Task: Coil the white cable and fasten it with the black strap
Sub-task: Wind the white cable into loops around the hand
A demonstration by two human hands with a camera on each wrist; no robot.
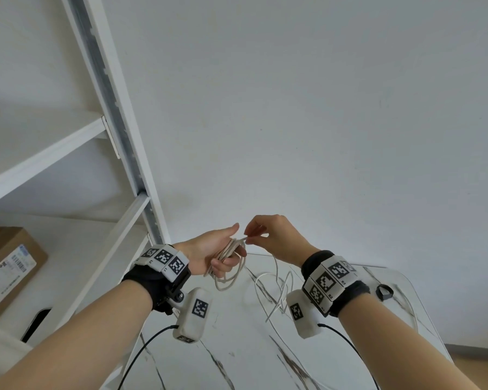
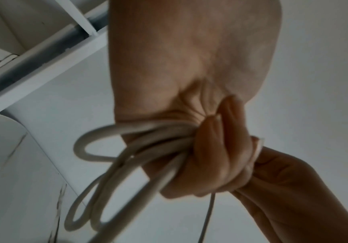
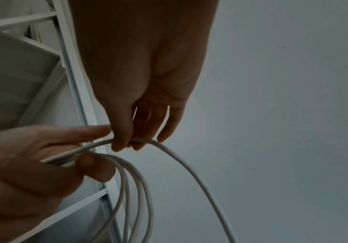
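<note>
My left hand (image 1: 223, 256) grips several loops of the white cable (image 1: 228, 274) above the marble table, fingers curled round the bundle (image 2: 148, 143). Just to its right my right hand (image 1: 254, 235) pinches the running strand of the cable (image 3: 168, 149) between thumb and fingertips (image 3: 123, 141), close to the left thumb. The rest of the cable (image 1: 276, 294) hangs down and lies loose on the table. The black strap (image 1: 384, 291) lies as a small ring on the table at the right, behind my right wrist.
The white marble-patterned table (image 1: 237, 347) is below my hands. A white metal shelf rack (image 1: 119, 136) stands at the left with a cardboard box (image 1: 9, 266) on a shelf. A plain white wall is behind. Black sensor leads (image 1: 144, 347) hang from both wrists.
</note>
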